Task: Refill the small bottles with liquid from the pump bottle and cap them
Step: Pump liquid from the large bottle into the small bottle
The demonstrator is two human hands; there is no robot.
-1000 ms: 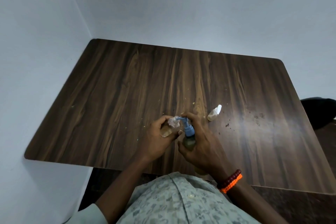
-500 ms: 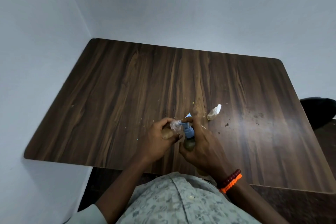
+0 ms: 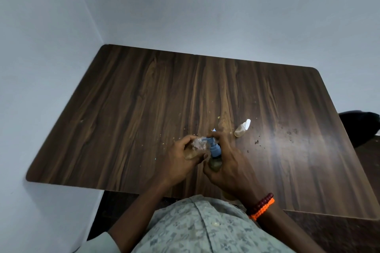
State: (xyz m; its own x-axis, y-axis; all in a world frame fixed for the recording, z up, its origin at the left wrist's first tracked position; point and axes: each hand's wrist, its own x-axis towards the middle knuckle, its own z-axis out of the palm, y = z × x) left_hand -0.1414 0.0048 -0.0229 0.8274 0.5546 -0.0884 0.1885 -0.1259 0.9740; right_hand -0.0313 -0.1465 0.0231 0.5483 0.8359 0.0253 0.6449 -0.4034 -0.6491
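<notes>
The open bottle is gripped by the left hand at the nozzle of the pump, grasped by the right hand, evidently for filling.

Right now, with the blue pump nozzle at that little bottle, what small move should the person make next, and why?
Probably press the pump head down. The right hand grips the pump bottle with a finger on top of its blue head, and the nozzle reaches the open mouth of the small bottle held in the left hand. Its fill level is unclear.
</notes>
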